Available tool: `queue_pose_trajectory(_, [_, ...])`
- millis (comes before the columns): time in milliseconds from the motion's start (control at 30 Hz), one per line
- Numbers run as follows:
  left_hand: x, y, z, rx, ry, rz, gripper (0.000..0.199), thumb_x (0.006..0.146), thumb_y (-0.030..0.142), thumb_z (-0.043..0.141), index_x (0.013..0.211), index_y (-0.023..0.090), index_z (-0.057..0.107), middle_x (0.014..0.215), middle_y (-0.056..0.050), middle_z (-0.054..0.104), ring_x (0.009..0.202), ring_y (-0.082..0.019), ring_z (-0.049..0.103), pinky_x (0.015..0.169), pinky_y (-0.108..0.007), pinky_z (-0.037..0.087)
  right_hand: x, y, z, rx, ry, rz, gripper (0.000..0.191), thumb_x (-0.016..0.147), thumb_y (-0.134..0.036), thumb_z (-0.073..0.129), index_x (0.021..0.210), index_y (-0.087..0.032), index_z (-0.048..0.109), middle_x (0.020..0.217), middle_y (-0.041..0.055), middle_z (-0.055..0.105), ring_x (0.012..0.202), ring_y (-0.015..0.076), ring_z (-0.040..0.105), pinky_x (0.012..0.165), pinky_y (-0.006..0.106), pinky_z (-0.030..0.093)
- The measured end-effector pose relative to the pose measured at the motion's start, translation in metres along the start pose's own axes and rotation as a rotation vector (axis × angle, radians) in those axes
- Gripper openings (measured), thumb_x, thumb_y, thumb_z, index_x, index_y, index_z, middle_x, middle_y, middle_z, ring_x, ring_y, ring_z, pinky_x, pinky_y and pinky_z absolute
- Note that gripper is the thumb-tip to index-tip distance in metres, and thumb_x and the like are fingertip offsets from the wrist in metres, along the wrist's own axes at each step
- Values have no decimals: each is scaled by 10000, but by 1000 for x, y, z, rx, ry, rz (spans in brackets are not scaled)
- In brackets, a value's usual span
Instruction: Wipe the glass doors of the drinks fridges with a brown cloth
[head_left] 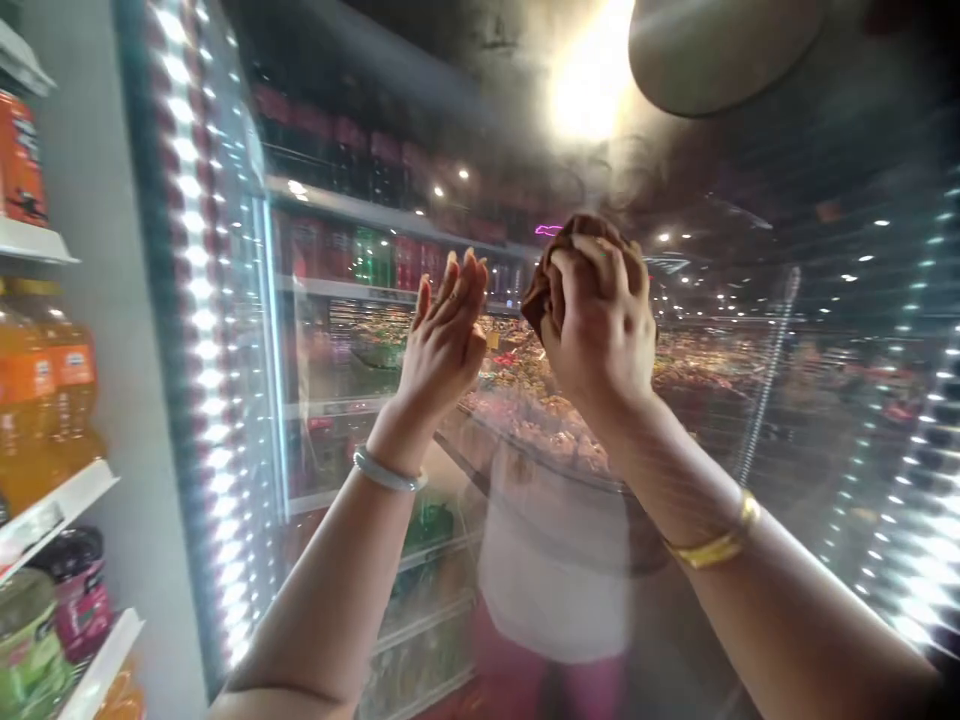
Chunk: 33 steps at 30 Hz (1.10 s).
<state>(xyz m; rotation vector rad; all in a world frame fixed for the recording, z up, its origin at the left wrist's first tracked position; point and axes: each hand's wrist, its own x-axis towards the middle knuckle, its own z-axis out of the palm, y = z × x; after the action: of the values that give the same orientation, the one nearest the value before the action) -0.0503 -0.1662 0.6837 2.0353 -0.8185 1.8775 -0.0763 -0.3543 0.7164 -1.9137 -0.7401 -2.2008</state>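
Note:
A glass door of a drinks fridge fills the middle of the view, with reflections across it. My right hand grips a bunched brown cloth and presses it against the upper part of the glass. To its left, my left hand is raised at the glass with its fingers stretched out, holding nothing. Whether that palm fully touches the pane I cannot tell. A pale bangle circles the left wrist, and a gold bracelet sits on the right forearm.
At the left, fridge shelves hold orange drink bottles and other bottles. A bright LED strip runs down the frame beside them. Shelved goods and a person in a white top appear as reflections in the glass.

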Motion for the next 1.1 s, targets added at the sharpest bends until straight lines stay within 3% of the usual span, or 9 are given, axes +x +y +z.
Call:
queue_pose_trajectory(100, [-4, -8, -2, -1, -15, 2, 674, 980, 203, 367, 1639, 250, 236, 1715, -12, 211, 1599, -212, 171, 1333, -472, 104, -7, -18, 19, 45, -35, -104, 401, 1026, -225, 404, 1364, -187, 617, 1431, 112, 610, 1427, 307, 464, 1238, 548, 396])
queue_pose_trajectory(200, [-5, -21, -7, 14, -1, -47, 697, 961, 155, 356, 1640, 250, 232, 1712, -11, 222, 1597, -206, 169, 1335, -467, 98, 14, -28, 34, 61, -83, -182, 427, 1026, -220, 389, 1401, -222, 593, 1455, 90, 595, 1435, 297, 459, 1258, 559, 364])
queue_pose_trajectory(300, [-8, -36, -15, 58, -6, -64, 704, 954, 142, 338, 1638, 274, 234, 1709, -2, 225, 1598, -220, 156, 1332, -502, 76, 31, -23, 31, 61, -55, -111, 444, 1023, -224, 390, 1427, -228, 573, 1466, 106, 576, 1455, 329, 431, 1242, 616, 360])
queue_pose_trajectory(400, [-12, -47, -22, 63, 4, -70, 702, 956, 143, 330, 1638, 275, 232, 1708, -6, 225, 1597, -224, 160, 1328, -508, 84, 18, -26, 27, 70, -50, -41, 434, 1011, -212, 434, 1420, -188, 578, 1475, 142, 561, 1460, 358, 416, 1230, 607, 386])
queue_pose_trajectory(500, [-18, -56, -25, 46, 16, -80, 675, 977, 186, 366, 1633, 291, 249, 1702, -1, 249, 1593, -219, 185, 1330, -490, 82, 5, -47, 41, 115, -106, -152, 409, 1013, -207, 444, 1387, -160, 602, 1460, 142, 580, 1434, 342, 451, 1248, 553, 393])
queue_pose_trajectory(600, [-23, -64, -28, 20, 38, -132, 649, 997, 222, 389, 1628, 313, 266, 1700, 8, 256, 1594, -215, 179, 1330, -480, 71, 19, -64, 62, 168, -128, -258, 409, 1039, -209, 374, 1367, -179, 615, 1450, 110, 591, 1426, 316, 470, 1266, 544, 372])
queue_pose_trajectory(733, [-28, -74, -35, 26, 41, -142, 646, 1009, 242, 362, 1637, 305, 226, 1706, -1, 227, 1601, -222, 127, 1321, -516, 54, 40, -63, 67, 213, -35, -173, 418, 1027, -185, 367, 1371, -209, 603, 1425, 107, 596, 1429, 328, 462, 1249, 615, 362])
queue_pose_trajectory(933, [-30, -88, -36, -58, 67, -164, 585, 1032, 289, 347, 1615, 321, 302, 1702, 16, 271, 1593, -188, 184, 1331, -448, 93, 13, -84, 70, 186, -96, -251, 411, 1034, -203, 372, 1367, -154, 608, 1438, 121, 602, 1418, 336, 482, 1255, 552, 387])
queue_pose_trajectory(1100, [-36, -109, -44, -117, 107, -156, 559, 1058, 420, 326, 1601, 292, 348, 1705, -8, 273, 1593, -192, 204, 1324, -431, 167, 52, -102, 94, 210, -113, -241, 425, 1044, -190, 340, 1355, -157, 627, 1463, 105, 593, 1445, 319, 471, 1284, 548, 337])
